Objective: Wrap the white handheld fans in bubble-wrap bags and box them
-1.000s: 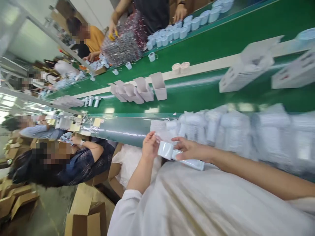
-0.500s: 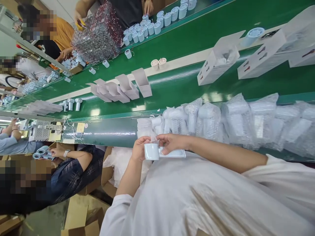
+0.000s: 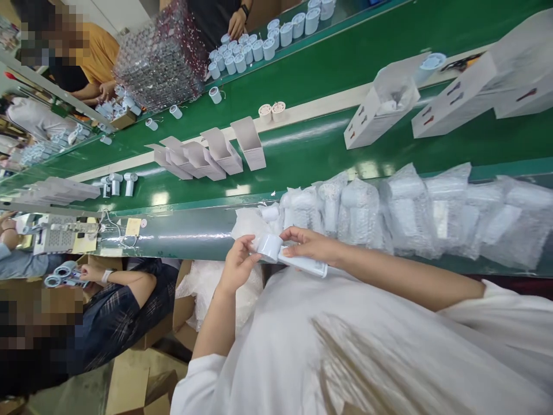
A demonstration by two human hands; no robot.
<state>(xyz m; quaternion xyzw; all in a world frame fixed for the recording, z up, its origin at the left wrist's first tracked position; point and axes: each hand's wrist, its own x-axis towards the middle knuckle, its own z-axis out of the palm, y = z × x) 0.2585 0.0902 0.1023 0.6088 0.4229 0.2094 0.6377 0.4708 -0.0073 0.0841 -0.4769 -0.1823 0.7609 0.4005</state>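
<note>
A light blue device with a round head and a flat handle lies between my hands, over the near edge of the bench. My right hand is closed round the handle just beside the head. Fingers and thumb of my left hand pinch at the left side, where a clear bubble bag meets the head. The bag lies flat on the bench beyond the device. Just past my right hand begins a row of bagged devices.
Open white boxes stand on the green conveyor, with larger ones at the right. Several blue cylinders sit on the far side. A co-worker sits at the left near cardboard boxes.
The device has tilted, its head moving up toward the bench and its handle end pointing lower right. My left hand has shifted slightly left, and the bubble bag now spreads out to the left.
</note>
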